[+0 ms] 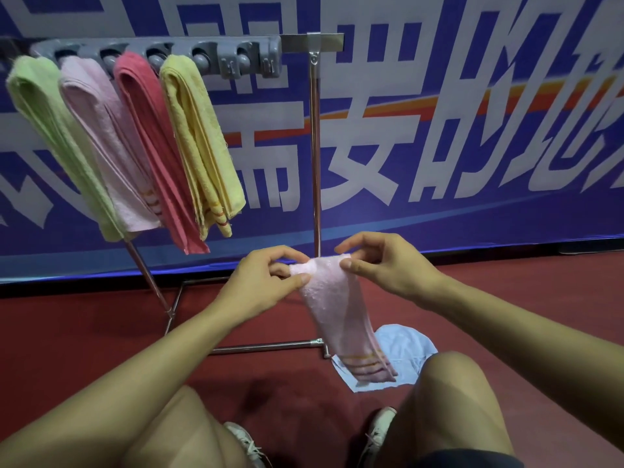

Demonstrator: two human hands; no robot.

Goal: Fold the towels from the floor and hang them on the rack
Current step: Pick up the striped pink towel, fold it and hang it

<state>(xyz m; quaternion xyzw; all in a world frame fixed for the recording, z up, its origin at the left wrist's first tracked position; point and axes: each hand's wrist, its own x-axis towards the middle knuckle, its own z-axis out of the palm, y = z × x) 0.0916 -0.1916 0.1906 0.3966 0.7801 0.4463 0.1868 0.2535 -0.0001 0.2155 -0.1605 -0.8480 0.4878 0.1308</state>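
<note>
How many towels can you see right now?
6: green towel, pale pink towel, red towel and yellow towel on the rack; pink towel in both hands; blue towel on the floor.

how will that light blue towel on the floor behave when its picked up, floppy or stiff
Probably floppy: the light blue towel lies crumpled on the floor, and the similar pink towel droops limp from both hands. Likely light too, since fingertip pinches hold the pink one. It should not slip; the terry looks grippy.
</note>
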